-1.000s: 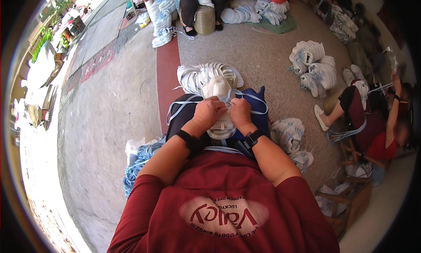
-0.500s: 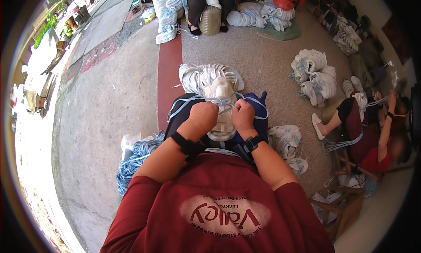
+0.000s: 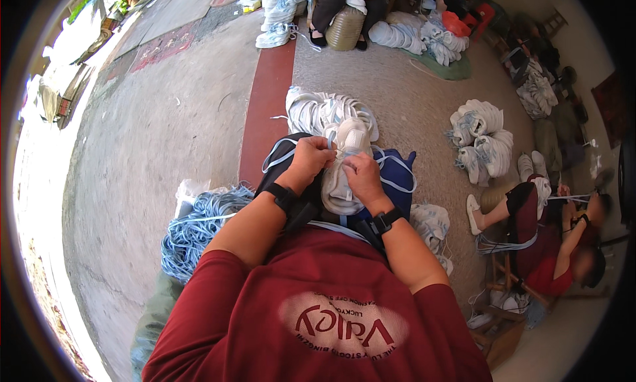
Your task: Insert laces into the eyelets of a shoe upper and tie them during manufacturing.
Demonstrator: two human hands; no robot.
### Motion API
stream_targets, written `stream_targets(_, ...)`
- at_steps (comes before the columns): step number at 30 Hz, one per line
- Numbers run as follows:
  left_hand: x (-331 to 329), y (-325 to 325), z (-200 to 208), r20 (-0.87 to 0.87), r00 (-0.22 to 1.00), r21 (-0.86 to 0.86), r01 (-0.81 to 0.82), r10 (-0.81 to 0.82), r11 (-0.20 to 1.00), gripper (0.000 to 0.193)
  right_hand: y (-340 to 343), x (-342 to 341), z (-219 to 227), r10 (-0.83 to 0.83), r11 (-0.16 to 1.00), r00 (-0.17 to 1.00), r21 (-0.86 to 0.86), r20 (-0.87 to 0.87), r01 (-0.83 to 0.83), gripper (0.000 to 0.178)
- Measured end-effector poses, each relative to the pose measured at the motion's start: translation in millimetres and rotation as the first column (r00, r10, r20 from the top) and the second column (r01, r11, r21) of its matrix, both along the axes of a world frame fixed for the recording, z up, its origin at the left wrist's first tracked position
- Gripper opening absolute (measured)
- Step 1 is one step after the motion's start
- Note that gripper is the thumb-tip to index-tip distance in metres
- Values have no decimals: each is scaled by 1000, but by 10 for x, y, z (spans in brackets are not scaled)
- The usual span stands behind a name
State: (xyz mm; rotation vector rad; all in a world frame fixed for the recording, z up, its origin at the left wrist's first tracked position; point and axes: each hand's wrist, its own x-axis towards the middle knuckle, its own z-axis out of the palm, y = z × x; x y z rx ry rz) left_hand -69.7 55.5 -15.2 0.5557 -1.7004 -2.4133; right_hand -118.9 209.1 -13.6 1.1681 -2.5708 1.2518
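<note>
A white sneaker upper (image 3: 356, 135) rests on my lap, its toe end pointing away from me. My left hand (image 3: 313, 159) is at its left side, thumb and fingertips pinched on a light blue shoelace (image 3: 330, 141) that stands up from the lacing area. My right hand (image 3: 364, 176) lies over the middle of the upper with its fingers closed; a lace seems to run into them, though the fingertips hide the grip. Loose lace loops hang over both of my thighs. Just beyond my knees sits a row of nested white uppers (image 3: 308, 111).
A heap of light blue laces (image 3: 192, 235) is at my left. More white uppers lie at my right (image 3: 429, 226), in a floor pile (image 3: 487, 140) and near a seated person at the far side. Another person in red sits at the right, handling laces.
My hands have come from holding lace at either side to working over the upper. The left is now higher, with a lace raised; the right has turned inward. The whole view has shifted.
</note>
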Motion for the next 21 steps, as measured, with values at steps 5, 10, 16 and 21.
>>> stream_targets(5, -113, 33, -207, 18, 999, -301, -25, 32, 953, 10, -13, 18, 10, -15, 1000, 999, 24, 38, 15, 10)
stream_targets(10, -74, 52, -108, 6, 998, -683, -37, 57, 729, 9, 25, -3, -31, -21, 1000, 998, 4, 58, 21, 13)
stream_targets(16, -77, 20, 7, 53, 998, -748, 52, -18, 662, 10, 22, -8, -31, -12, 1000, 998, 25, 68, 11, 13)
stream_targets(21, -45, 42, 48, 117, 993, -792, 100, -10, 603, 14, 21, -44, -88, -5, 1000, 997, 18, 73, 4, 14)
